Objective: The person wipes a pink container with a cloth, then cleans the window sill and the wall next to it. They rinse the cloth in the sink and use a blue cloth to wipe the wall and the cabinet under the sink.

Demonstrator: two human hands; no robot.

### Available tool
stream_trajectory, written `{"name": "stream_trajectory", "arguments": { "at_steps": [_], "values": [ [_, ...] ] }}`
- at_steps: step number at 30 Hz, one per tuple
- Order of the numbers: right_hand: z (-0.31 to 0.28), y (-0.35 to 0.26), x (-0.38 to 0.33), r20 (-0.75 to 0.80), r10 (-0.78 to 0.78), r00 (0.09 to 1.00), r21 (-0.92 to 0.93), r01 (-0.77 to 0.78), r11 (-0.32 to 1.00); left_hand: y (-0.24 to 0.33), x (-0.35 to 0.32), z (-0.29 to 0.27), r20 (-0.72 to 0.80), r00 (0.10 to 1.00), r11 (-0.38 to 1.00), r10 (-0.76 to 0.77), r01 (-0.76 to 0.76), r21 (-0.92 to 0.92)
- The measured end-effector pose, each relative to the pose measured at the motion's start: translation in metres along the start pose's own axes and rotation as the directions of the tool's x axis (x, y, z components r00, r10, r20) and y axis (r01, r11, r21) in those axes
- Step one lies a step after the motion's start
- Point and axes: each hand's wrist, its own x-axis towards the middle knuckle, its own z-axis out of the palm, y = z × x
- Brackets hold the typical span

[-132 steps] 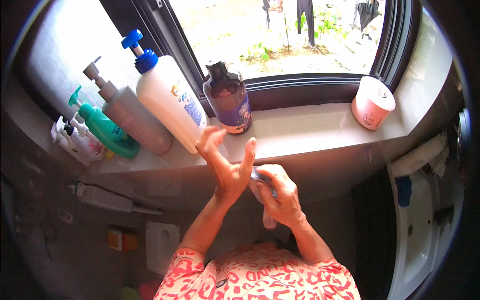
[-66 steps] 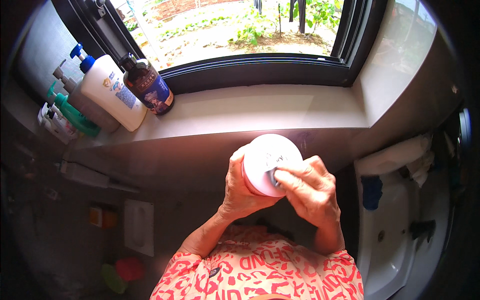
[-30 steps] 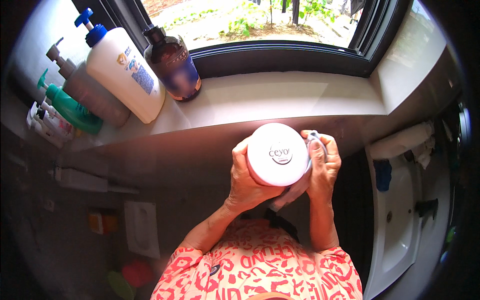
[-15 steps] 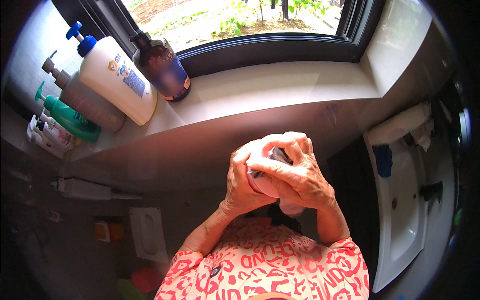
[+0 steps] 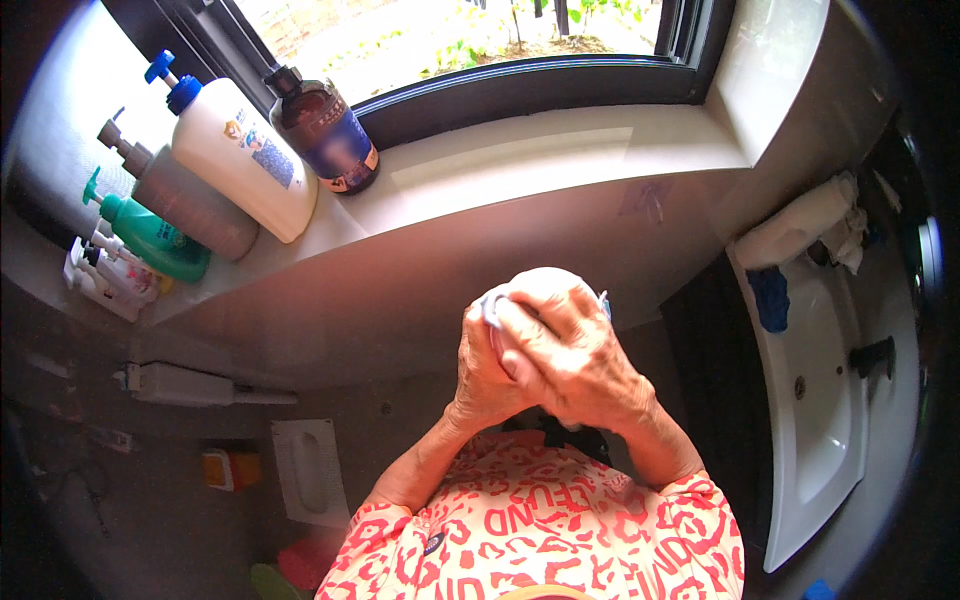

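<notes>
Jar (image 5: 497, 343) held between both hands, in front of the patterned shirt (image 5: 540, 535) and lower than the sill (image 5: 560, 150); mostly hidden, only a pink strip showing. Left hand (image 5: 484, 375) curled round its side, likely to steady it. Right hand (image 5: 588, 352) folded over the top, fingers bent, gripping a grey cloth (image 5: 490, 309) (a bit pokes out at the fingertips), seemingly to press it against the jar. White bottle (image 5: 240, 155), brown bottle (image 5: 322, 135), grey bottle (image 5: 195, 200) and green bottle (image 5: 155, 238) line the sill's left end, presumably for easy reach.
</notes>
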Motion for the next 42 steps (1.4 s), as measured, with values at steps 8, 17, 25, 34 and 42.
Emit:
{"name": "stream_trajectory", "arguments": {
  "at_steps": [8,17,25,34,42],
  "values": [
    [-0.012,-0.013,-0.032,0.201,0.009,0.98,-0.089,0.009,0.996,0.006,-0.009,-0.011,-0.024,0.999,0.999,-0.031,0.03,-0.045],
    [-0.03,0.026,-0.037,-0.005,0.089,0.996,0.136,-0.087,0.987,0.018,-0.001,-0.005,0.004,0.993,0.987,0.12,-0.119,-0.108],
    [-0.043,0.012,-0.026,0.153,-0.19,0.97,0.087,0.178,0.98,0.024,0.002,0.009,0.019,0.998,0.998,0.062,-0.062,0.003],
    [-0.062,0.036,-0.019,0.21,-0.178,0.961,0.126,0.154,0.98,0.024,0.022,0.042,0.114,0.983,0.988,0.143,-0.135,-0.077],
    [-0.073,0.078,-0.021,0.102,-0.084,0.991,0.208,0.061,0.976,0.044,0.001,0.056,-0.088,0.995,0.995,0.048,-0.04,0.09]
  ]
}}
